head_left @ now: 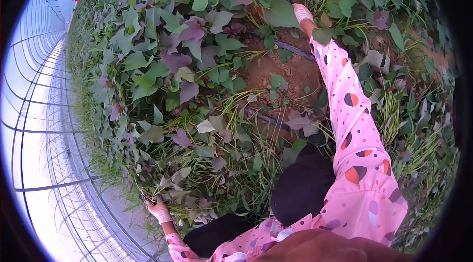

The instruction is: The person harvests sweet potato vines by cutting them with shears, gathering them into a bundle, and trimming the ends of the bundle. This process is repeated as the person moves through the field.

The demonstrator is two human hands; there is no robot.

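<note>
the work in hand is seeming to be a handling of the leafy vines (234,109), with both arms spreading wide over the growth. at the lower left of the frame, the left hand (158,209) is pinching thin stems (147,196); its grip is appearing closed on them, with fingers and thumb together. at the upper middle of the frame, the right hand (302,14) is reaching in among the leaves, just beside a broad green leaf (281,14). leaves are hiding part of its fingers, so i am not able to tell if this grip is apart or together.

in my judgement, a next move would be asking for a firm hold at the left, and for a clearer finding of stems at the right, without tearing them.

the vines are lying all around both grips: they are touching the left one, and they are surrounding the right one closely. between the two hands, near the middle of the frame, the growth is opening on bare soil (273,70). a dark hose (294,49) is crossing this soil, below the right hand and near the pink sleeve (351,99). a dark-covered knee (300,183) is pressing into the lower middle of the frame, and the curved frame bars (22,129) are standing at the left edge.
</note>
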